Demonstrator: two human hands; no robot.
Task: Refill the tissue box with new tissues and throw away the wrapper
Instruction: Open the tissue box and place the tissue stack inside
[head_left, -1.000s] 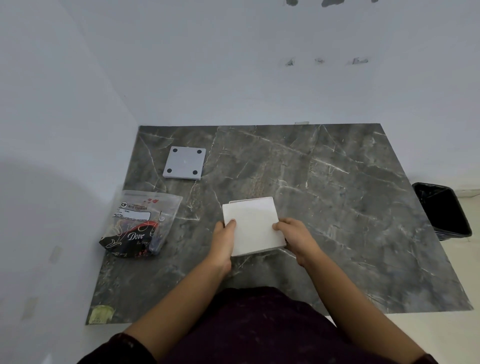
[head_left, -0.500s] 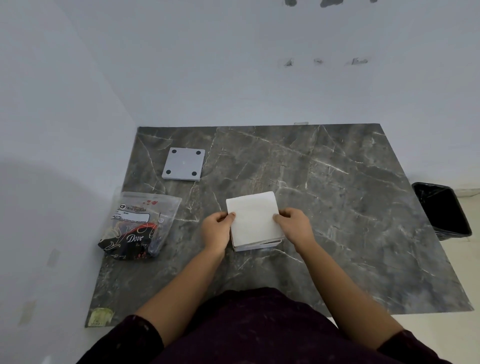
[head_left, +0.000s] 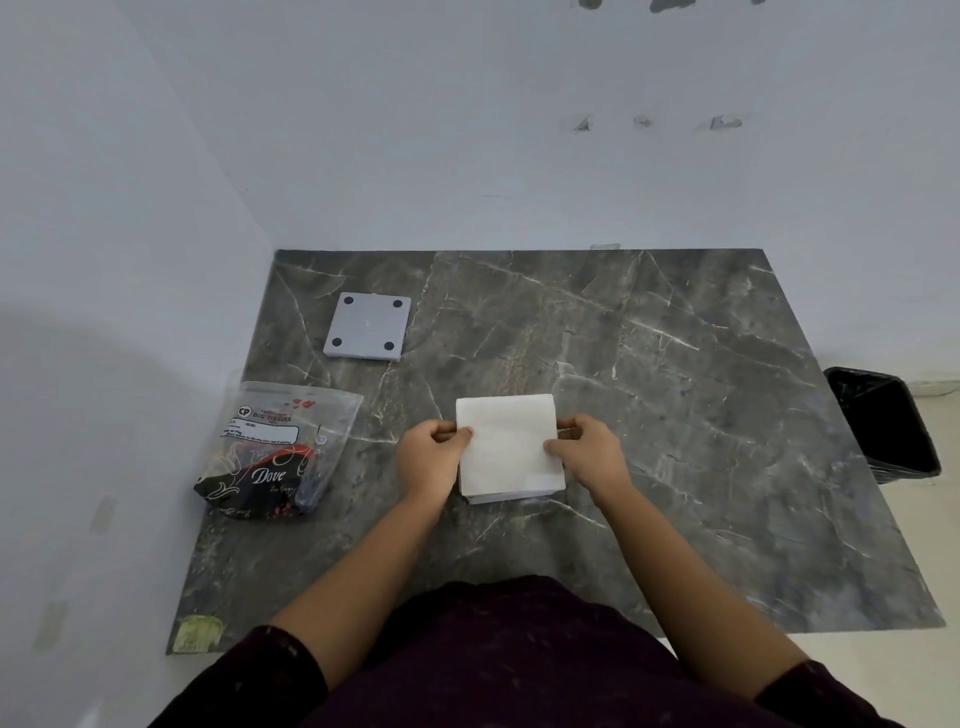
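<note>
The table is dark grey marble with pale veins, the tissues white, the square lid light grey with four black dots, the wrapper clear above and black with red print below, the bin black, the sleeves dark maroon.

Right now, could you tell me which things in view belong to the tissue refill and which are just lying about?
Part of the job:
stack of white tissues, held by left hand and right hand
grey square panel with four dark feet
Dove tissue wrapper
black bin

Just lying about:
yellowish scrap at the table's near-left corner
</note>
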